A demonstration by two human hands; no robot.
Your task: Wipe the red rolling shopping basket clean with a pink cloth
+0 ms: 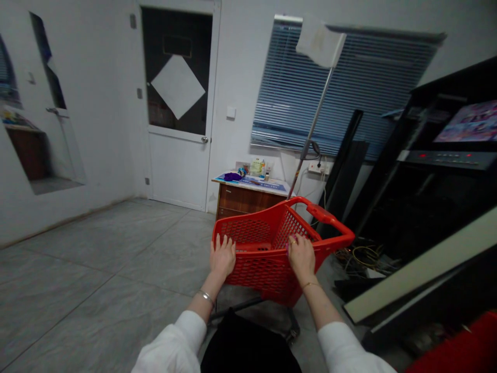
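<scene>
The left hand (223, 257) is laid at the near left corner of a red plastic shopping cart with perforated basket walls (262, 272), and its fingers, a little apart, are bent over the rim. The right hand (302, 260) is closed around the same near rim, farther to the right, with the fingers curled to the inner side. Both arms are stretched forward in white sleeves (184, 331); a wide silver bracelet (206, 296) is on the left wrist and a thin gold-coloured bracelet (310, 284) on the right one. The cart stands directly in front of the person, on the grey floor (116, 290), and its looped red handle (330, 220) points to the right. Beyond the cart is a low brown wooden cabinet (248, 199), which carries a purple cloth-like item (233, 177) and some small containers. A thin metal pole (319, 106) with a white flag-like sheet (319, 45) rises behind the basket; its lower end is hidden. Farther back are a white door with dark glass (176, 171) and a window covered by horizontal blinds (285, 98). At the right, a long pale board (423, 267) leans near a black rack, in which a lit screen (468, 123) is seen.
</scene>
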